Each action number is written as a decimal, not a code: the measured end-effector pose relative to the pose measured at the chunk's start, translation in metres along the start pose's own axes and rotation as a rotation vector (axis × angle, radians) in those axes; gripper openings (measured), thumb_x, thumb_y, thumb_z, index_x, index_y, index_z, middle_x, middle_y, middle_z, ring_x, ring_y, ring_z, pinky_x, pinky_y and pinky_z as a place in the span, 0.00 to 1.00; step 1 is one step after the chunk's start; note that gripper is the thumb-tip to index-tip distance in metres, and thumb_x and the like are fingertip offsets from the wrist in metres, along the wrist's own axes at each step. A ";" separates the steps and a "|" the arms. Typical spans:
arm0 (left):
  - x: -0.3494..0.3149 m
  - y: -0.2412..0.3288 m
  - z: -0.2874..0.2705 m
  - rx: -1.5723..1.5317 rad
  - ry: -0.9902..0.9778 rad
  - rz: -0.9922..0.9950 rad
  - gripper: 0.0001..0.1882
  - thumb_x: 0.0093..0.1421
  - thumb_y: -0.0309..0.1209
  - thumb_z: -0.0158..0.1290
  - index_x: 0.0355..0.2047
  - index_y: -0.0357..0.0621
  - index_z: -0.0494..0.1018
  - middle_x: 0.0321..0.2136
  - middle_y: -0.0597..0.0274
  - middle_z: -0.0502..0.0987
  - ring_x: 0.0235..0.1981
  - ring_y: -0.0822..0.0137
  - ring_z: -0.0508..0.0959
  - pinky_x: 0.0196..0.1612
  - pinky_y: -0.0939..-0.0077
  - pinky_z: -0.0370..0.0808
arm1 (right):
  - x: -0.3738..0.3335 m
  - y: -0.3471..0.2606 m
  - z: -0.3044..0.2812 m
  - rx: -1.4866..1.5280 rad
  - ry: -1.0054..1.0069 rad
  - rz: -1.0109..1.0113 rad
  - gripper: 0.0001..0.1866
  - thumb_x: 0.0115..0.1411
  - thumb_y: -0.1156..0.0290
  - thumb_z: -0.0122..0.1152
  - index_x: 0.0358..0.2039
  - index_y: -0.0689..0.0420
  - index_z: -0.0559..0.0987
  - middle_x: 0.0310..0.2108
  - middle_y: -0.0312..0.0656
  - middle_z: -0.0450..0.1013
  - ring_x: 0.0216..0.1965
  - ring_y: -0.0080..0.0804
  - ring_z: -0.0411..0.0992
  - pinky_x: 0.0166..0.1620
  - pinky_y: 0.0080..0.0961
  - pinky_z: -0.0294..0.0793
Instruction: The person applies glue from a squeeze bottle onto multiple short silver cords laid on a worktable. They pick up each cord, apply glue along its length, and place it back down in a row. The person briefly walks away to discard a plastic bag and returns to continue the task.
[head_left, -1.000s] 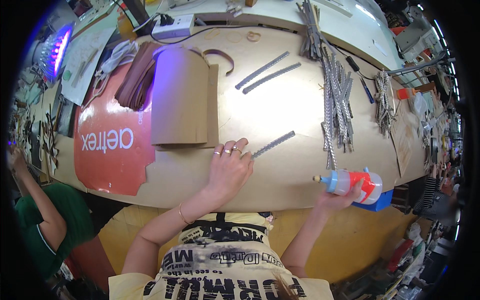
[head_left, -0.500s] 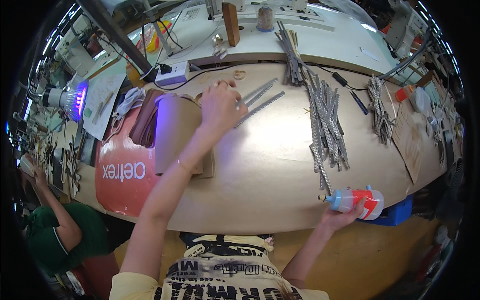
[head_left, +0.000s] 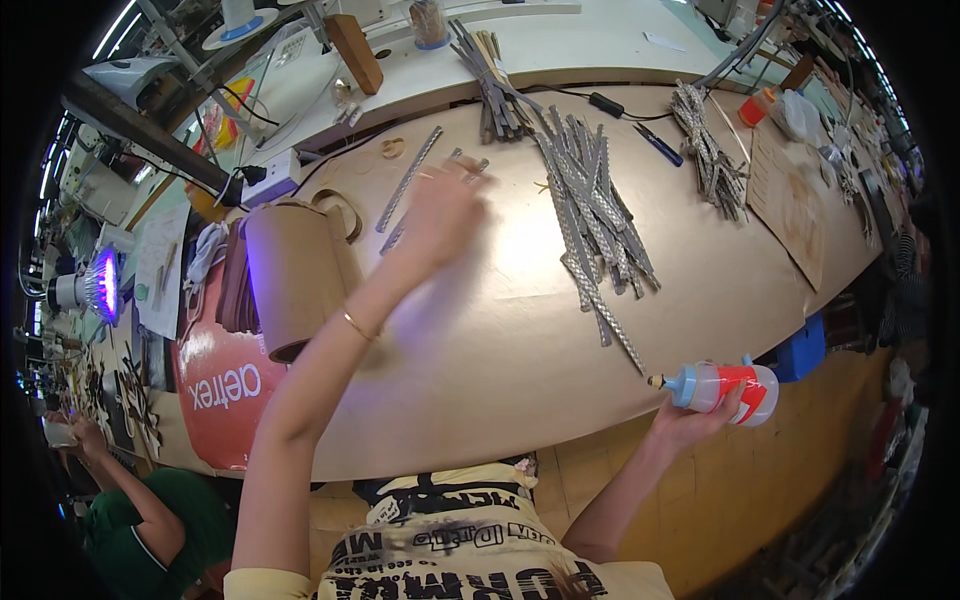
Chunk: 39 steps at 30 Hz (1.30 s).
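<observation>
My left hand (head_left: 447, 212) is over the middle of the table, its fingers smeared by motion. Grey strip ends poke out near its fingertips; whether the hand grips them is unclear. Beside it, to the left, lies a loose grey braided strip (head_left: 409, 178). In my right hand (head_left: 690, 424), low at the table's front edge, is a squeeze bottle (head_left: 716, 389), clear with a light blue cap and red label. It lies sideways, nozzle pointing left, close to a strip's end. A pile of grey braided strips (head_left: 592, 205) spreads just beyond it.
A brown roll (head_left: 295, 275) stands at left by a red sheet (head_left: 212, 400) and a lit lamp (head_left: 100, 285). Bundled strips (head_left: 492, 90) and a twisted bundle (head_left: 705, 150) lie farther back, with a blue pen-like tool (head_left: 660, 145). A co-worker in green (head_left: 150, 530) sits at left.
The view has turned, shifting the table leftward in the picture. My left hand has moved right, away from the brown roll and across the loose strips. My right hand keeps holding the bottle.
</observation>
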<state>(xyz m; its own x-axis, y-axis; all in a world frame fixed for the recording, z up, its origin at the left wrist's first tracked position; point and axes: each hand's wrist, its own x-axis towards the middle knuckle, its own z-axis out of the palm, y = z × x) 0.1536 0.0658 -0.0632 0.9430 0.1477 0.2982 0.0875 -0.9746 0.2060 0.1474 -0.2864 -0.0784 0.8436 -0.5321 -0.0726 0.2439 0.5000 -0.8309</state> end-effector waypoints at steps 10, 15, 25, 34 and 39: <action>-0.020 0.109 0.052 0.107 0.086 0.752 0.10 0.56 0.29 0.51 0.37 0.44 0.78 0.47 0.61 0.75 0.49 0.66 0.74 0.53 0.65 0.68 | -0.014 -0.009 0.008 -0.071 -0.079 -0.076 0.23 0.60 0.54 0.50 0.45 0.61 0.69 0.36 0.42 0.69 0.38 0.35 0.69 0.45 0.32 0.68; -0.086 0.071 0.029 0.019 0.300 0.466 0.06 0.54 0.30 0.55 0.33 0.48 0.78 0.38 0.68 0.79 0.39 0.71 0.77 0.48 0.69 0.69 | -0.021 -0.009 0.007 -0.058 -0.132 0.010 0.23 0.60 0.53 0.51 0.45 0.61 0.69 0.36 0.42 0.70 0.38 0.35 0.69 0.46 0.33 0.68; -0.208 0.033 -0.018 0.083 0.173 -0.158 0.18 0.52 0.38 0.61 0.42 0.47 0.78 0.48 0.62 0.76 0.45 0.63 0.75 0.47 0.66 0.65 | -0.075 0.046 0.068 -0.201 -0.438 0.170 0.20 0.59 0.63 0.61 0.46 0.62 0.71 0.40 0.42 0.72 0.41 0.31 0.72 0.47 0.33 0.74; -0.223 0.038 -0.020 -0.162 -0.162 -0.238 0.34 0.59 0.44 0.54 0.61 0.42 0.61 0.66 0.53 0.56 0.66 0.53 0.56 0.66 0.55 0.53 | -0.095 0.077 0.137 -0.595 -0.758 -0.245 0.23 0.50 0.65 0.73 0.42 0.62 0.74 0.38 0.42 0.74 0.39 0.30 0.73 0.45 0.30 0.74; -0.224 0.049 -0.013 -0.182 -0.160 -0.200 0.36 0.59 0.45 0.54 0.63 0.40 0.58 0.66 0.54 0.55 0.67 0.54 0.54 0.67 0.55 0.52 | -0.098 0.099 0.138 -0.658 -0.775 -0.371 0.24 0.48 0.61 0.75 0.39 0.63 0.76 0.38 0.44 0.75 0.38 0.32 0.75 0.46 0.32 0.75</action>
<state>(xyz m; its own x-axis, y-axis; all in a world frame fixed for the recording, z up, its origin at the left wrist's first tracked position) -0.0580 -0.0130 -0.1075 0.9527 0.2912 0.0874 0.2312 -0.8805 0.4138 0.1553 -0.0904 -0.0774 0.8994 0.1181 0.4210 0.4366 -0.1912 -0.8791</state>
